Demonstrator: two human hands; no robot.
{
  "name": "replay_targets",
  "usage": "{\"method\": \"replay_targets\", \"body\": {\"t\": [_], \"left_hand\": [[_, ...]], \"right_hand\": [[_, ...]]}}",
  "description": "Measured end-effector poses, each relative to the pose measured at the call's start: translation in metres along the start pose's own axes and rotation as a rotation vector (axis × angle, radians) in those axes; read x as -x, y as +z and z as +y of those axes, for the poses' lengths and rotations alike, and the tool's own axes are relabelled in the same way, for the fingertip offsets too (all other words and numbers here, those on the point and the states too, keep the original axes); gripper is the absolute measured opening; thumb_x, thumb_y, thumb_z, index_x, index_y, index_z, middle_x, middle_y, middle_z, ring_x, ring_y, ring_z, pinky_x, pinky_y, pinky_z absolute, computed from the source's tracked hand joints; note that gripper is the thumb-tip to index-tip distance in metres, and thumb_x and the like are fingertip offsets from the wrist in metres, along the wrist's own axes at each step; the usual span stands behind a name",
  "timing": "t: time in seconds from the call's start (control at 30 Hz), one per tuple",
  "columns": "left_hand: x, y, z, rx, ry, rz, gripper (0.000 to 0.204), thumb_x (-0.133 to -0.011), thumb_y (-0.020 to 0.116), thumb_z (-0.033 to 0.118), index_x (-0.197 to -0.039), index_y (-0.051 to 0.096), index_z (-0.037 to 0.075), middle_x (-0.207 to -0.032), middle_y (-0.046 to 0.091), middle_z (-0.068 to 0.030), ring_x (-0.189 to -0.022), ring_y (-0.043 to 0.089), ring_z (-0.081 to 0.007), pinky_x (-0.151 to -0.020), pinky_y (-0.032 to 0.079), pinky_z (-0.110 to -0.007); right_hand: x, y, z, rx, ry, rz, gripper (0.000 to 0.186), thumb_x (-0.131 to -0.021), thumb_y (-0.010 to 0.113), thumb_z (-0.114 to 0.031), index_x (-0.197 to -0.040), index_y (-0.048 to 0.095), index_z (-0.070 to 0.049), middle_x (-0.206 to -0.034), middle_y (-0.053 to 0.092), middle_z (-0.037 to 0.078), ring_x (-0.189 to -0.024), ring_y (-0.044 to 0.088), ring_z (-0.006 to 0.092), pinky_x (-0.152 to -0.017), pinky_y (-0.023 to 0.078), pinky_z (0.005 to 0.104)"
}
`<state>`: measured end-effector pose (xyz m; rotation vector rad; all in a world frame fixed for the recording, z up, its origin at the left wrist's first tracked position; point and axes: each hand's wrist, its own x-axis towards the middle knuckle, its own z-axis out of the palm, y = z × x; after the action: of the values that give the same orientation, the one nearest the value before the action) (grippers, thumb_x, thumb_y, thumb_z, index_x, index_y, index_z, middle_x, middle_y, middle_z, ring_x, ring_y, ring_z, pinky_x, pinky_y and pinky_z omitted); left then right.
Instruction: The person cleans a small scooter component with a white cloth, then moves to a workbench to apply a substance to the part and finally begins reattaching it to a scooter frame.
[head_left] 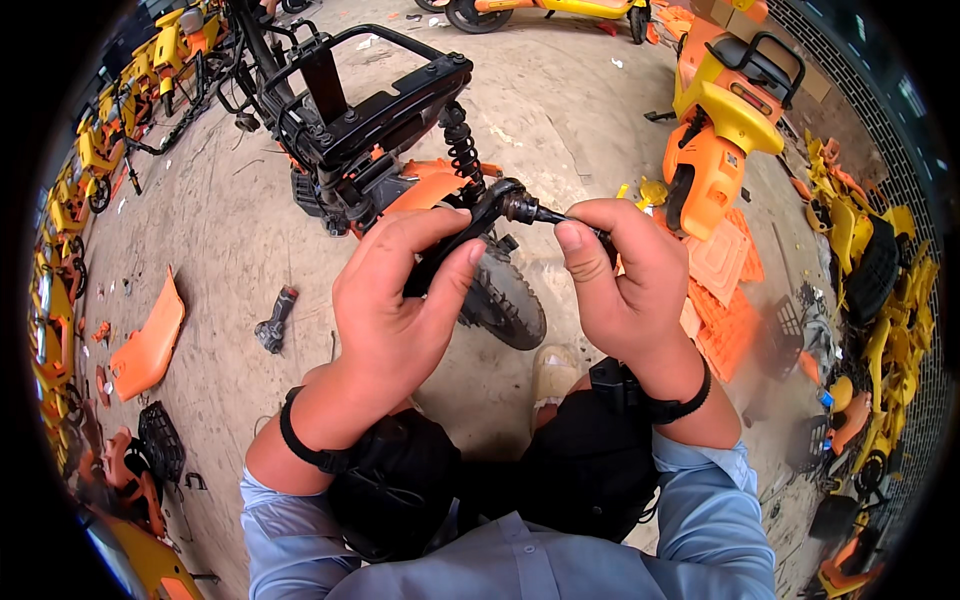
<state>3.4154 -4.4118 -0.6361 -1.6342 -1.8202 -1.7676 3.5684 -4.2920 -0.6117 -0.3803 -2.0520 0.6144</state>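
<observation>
Between my hands, a dark round-headed part (508, 203) is held up in front of the stripped scooter's rear wheel (515, 300). It resembles a ratchet head or a swivel joint; its exact kind does not show. My left hand (400, 290) is closed in a pinch on the black arm leading from this head. From the head's other side, a slim tapered black shaft (548, 214) points right. My right hand (625, 275) pinches the end of that shaft between thumb and forefinger. The fingers hide both outer ends.
Ahead stands the scooter's bare black frame (370, 115) with a coil shock absorber (460, 145). A dark power tool (275, 320) and an orange panel (150, 340) lie on the floor at left. Orange panels (725, 290) and yellow scrap (875, 290) lie at right, near a yellow-orange scooter (715, 150).
</observation>
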Motion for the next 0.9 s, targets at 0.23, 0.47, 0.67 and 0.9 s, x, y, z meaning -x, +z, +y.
{"method": "replay_targets", "body": {"t": [0.23, 0.47, 0.67, 0.9], "left_hand": [[-0.005, 0.001, 0.008, -0.176, 0.124, 0.058, 0.024, -0.077, 0.076, -0.001, -0.097, 0.065, 0.004, -0.086, 0.067, -0.0098, -0.073, 0.064, -0.0249, -0.065, 0.048, -0.032], [-0.009, -0.002, 0.005, -0.396, 0.375, 0.156, 0.029, -0.073, 0.077, 0.000, -0.099, 0.065, 0.006, -0.088, 0.067, -0.0058, -0.071, 0.061, -0.0213, -0.059, 0.041, -0.032], [-0.008, -0.009, 0.004, -0.487, 0.483, 0.155, 0.038, -0.069, 0.080, -0.004, -0.101, 0.064, 0.006, -0.092, 0.068, -0.0069, -0.074, 0.062, -0.0204, -0.062, 0.041, -0.030], [-0.008, -0.008, 0.006, -0.444, 0.421, 0.120, 0.039, -0.068, 0.081, -0.006, -0.100, 0.063, 0.007, -0.093, 0.067, -0.0083, -0.076, 0.062, -0.0228, -0.066, 0.044, -0.031]], "right_hand": [[0.000, 0.001, -0.004, 0.385, -0.327, 0.018, 0.015, -0.078, 0.075, -0.011, -0.084, 0.063, -0.005, -0.065, 0.059, 0.007, -0.053, 0.054, 0.0234, -0.047, 0.042, 0.0333], [0.009, 0.019, -0.010, 0.063, -0.008, 0.078, 0.014, -0.088, 0.070, -0.016, -0.086, 0.063, -0.003, -0.061, 0.056, 0.005, -0.050, 0.052, 0.0183, -0.046, 0.040, 0.0302], [0.005, 0.014, -0.004, -1.015, 0.700, -0.270, 0.040, -0.104, 0.042, -0.031, -0.083, 0.058, -0.002, -0.055, 0.048, 0.002, -0.047, 0.043, 0.0116, -0.048, 0.037, 0.0249], [0.000, 0.010, -0.005, -1.035, 0.772, -0.277, 0.034, -0.103, 0.047, -0.033, -0.097, 0.056, 0.000, -0.068, 0.056, 0.004, -0.057, 0.049, 0.0081, -0.051, 0.039, 0.0217]]}}
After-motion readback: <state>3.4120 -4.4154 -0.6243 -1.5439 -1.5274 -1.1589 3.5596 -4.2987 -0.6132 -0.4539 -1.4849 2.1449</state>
